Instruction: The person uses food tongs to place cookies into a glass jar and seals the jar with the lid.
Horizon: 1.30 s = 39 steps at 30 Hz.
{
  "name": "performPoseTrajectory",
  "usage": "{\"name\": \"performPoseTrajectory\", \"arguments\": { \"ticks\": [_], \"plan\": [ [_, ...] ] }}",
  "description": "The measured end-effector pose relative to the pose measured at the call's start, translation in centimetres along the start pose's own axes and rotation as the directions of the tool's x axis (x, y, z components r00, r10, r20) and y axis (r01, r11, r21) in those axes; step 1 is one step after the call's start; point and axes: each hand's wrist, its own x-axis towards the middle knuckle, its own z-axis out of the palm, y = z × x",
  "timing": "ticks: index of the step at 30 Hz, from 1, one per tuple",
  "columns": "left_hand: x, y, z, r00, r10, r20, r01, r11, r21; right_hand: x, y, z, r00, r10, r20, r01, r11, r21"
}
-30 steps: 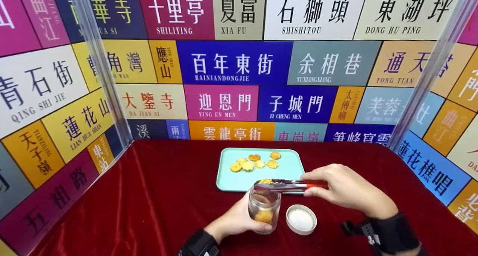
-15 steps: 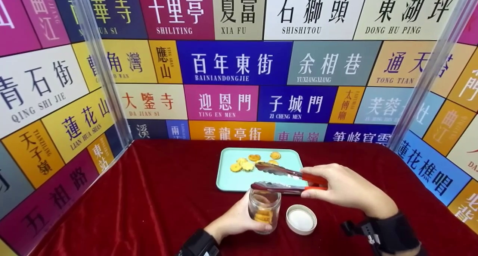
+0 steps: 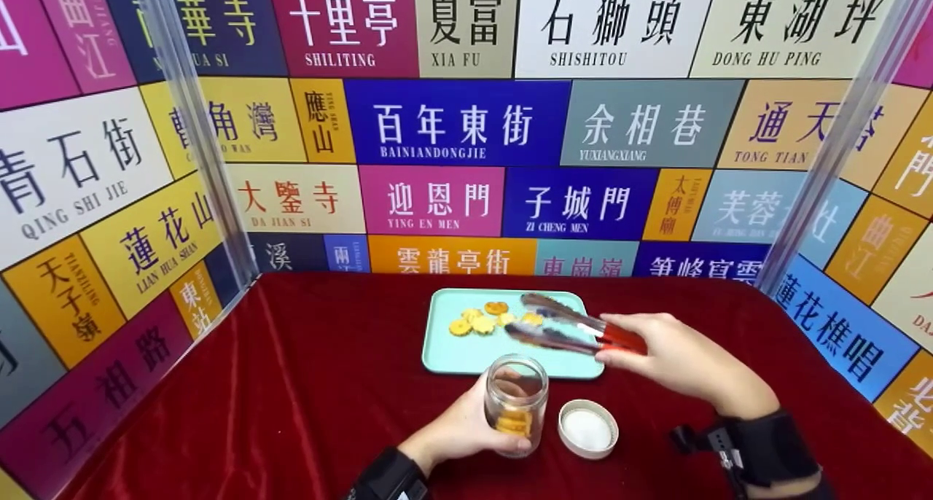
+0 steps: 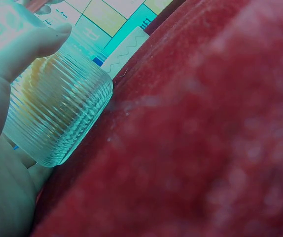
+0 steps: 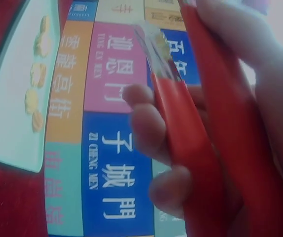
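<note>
The left hand (image 3: 466, 421) grips one clear ribbed-glass jar (image 3: 519, 394), unlidded, golden biscuits (image 3: 514, 421) inside too overlapped to count. Beside it, one round cream lid (image 3: 587, 428). The right hand (image 3: 667, 345) holds one pair of red-handled metal tongs (image 3: 619, 338), now spread, moved from the jar's mouth to above one pale-turquoise rectangular tray (image 3: 446, 358) — so one more biscuit is in. At least six yellow biscuits (image 3: 483, 325) remain there.

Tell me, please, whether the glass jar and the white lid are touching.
Apart: the head view shows red cloth between the jar and the lid.
</note>
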Motion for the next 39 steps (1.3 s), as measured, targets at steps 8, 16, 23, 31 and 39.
{"name": "performPoseTrajectory", "arguments": {
  "ticks": [8, 16, 23, 31, 39],
  "plan": [
    [0.0, -0.1, 0.0, 1.0, 0.003, -0.001, -0.003, 1.0, -0.003, 0.6, 2.0, 0.9, 0.993, 0.099, -0.07, -0.106, 0.989, -0.107],
    [0.0, 0.0, 0.0, 1.0, 0.006, 0.011, -0.006, 1.0, -0.009, 1.1, 4.2, 3.1, 0.984, 0.178, -0.021, -0.18, 0.978, -0.106],
    [0.0, 0.2, 0.0, 1.0, -0.003, 0.008, 0.003, 1.0, -0.01, 1.3, 4.7, 5.0, 0.98, 0.197, -0.014, -0.196, 0.968, -0.158],
    [0.1, 0.3, 0.0, 1.0, 0.013, 0.016, -0.013, 1.0, -0.003, 1.9, 4.4, 8.1, 0.972, 0.23, -0.045, -0.234, 0.932, -0.278],
    [0.1, 0.3, 0.0, 1.0, 0.015, 0.014, -0.015, 1.0, -0.016, 2.6, 3.8, 9.5, 0.949, 0.312, -0.04, -0.309, 0.902, -0.303]
  ]
}}
